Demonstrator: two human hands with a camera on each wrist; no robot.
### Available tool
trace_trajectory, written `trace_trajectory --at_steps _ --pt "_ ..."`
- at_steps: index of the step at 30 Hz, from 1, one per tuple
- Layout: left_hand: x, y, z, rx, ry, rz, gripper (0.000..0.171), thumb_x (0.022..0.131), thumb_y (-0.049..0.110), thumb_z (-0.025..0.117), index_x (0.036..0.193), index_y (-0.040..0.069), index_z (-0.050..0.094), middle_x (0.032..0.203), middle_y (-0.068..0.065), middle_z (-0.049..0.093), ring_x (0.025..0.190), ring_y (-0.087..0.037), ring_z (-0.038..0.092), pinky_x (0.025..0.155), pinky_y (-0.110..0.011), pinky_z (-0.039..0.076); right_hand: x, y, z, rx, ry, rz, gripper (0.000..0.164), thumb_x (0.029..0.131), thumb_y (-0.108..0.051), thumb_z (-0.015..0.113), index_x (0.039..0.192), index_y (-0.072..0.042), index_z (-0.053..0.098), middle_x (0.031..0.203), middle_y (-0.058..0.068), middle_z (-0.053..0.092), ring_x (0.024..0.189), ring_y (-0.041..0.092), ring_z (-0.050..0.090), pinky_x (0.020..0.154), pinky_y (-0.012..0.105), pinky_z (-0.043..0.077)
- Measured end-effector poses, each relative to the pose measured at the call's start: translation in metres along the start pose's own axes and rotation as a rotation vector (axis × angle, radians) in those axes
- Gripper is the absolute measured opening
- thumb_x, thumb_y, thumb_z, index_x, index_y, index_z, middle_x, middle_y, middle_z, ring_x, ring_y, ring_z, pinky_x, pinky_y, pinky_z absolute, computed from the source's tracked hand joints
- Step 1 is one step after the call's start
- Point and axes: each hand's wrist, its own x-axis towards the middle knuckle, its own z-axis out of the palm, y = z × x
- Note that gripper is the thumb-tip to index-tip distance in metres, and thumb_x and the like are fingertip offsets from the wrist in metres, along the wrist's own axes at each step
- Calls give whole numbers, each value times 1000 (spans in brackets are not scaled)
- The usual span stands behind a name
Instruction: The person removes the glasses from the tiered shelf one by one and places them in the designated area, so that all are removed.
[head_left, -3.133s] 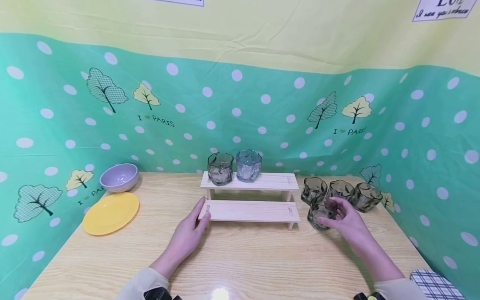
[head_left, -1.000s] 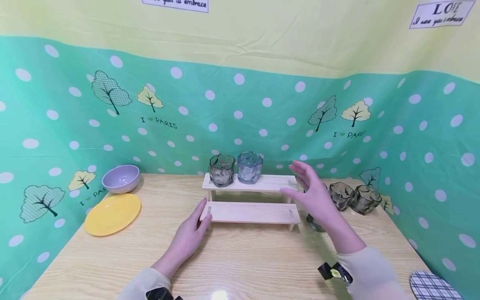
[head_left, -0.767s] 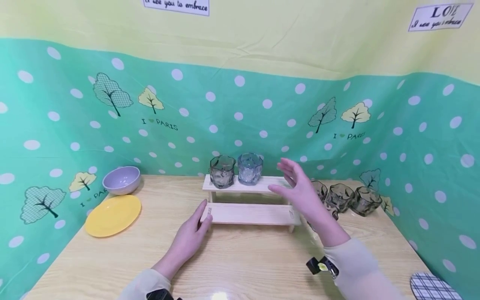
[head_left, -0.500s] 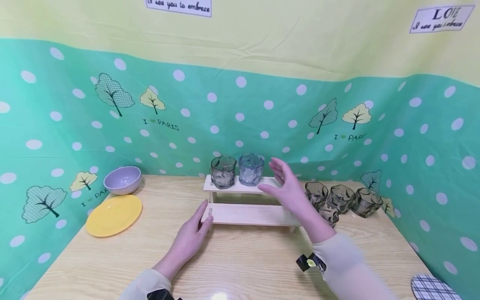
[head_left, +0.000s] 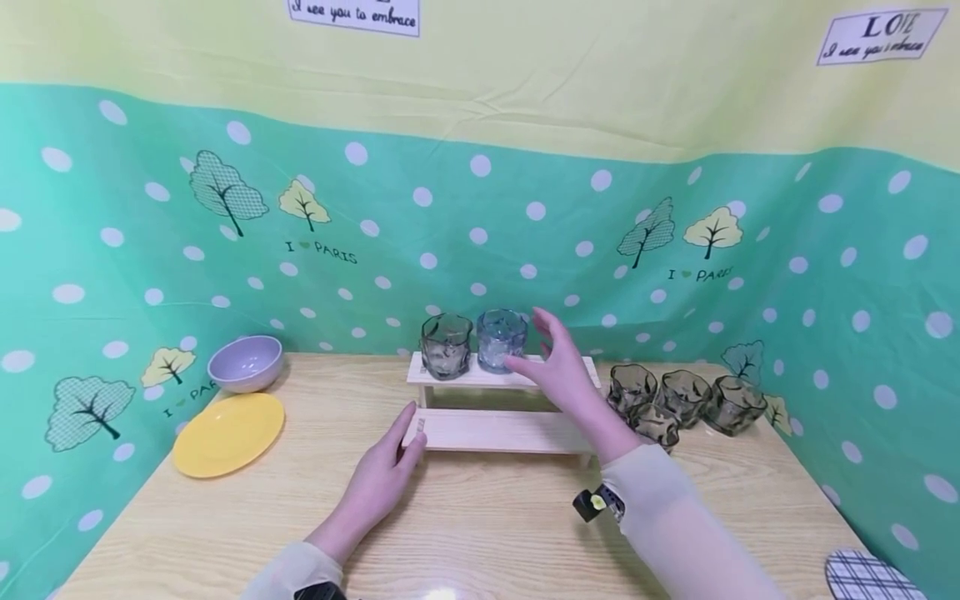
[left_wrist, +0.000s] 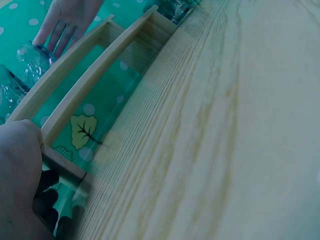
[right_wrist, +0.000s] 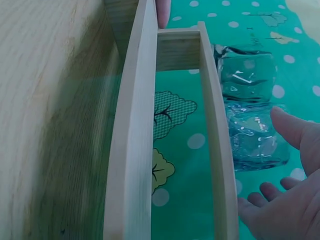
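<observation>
Left hand (head_left: 375, 473) grips the left end of the pale, straight-edged wooden stand (head_left: 502, 431); only the left wrist view shows fingers curled there. On its top board, a faceted grey glass (head_left: 447, 346) stands just beside a rippled blue glass (head_left: 500, 336); board extends rightward beyond. Right hand (head_left: 561, 367) spreads wide at the blue glass, contact unclear. Rightmost, four smoky glasses (head_left: 682, 396) cluster on the table (head_left: 480, 533).

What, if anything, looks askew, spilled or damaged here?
Nothing stands out. The grey glass and blue glass stand upright on the wooden rack, and no spill shows on the table. Both have wavy outlines, as do the smoky glasses at right, so that is likely design, not damage.
</observation>
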Motion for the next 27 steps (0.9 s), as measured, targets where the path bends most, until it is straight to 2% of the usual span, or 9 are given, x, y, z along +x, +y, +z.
trace_trajectory --at_steps 11,19,27 --pt "0 1 0 2 3 -8 68 118 46 52 175 13 34 169 -18 48 153 -38 47 126 -59 38 15 4 12 29 -20 -1 114 88 -24 96 176 -13 24 175 16 36 160 38 37 131 49 33" --pt "0 3 -1 3 9 -10 66 118 44 53 174 13 35 167 -19 49 153 -40 48 126 -60 39 21 7 17 52 -33 16 113 90 -23 96 177 -22 23 176 16 32 160 40 36 132 49 32" --pt "0 2 -1 3 5 -16 67 118 44 53 175 14 35 167 -19 50 152 -39 49 126 -59 39 25 9 19 68 -25 24 112 88 -24 97 176 -26 27 174 12 37 161 41 35 133 47 28"
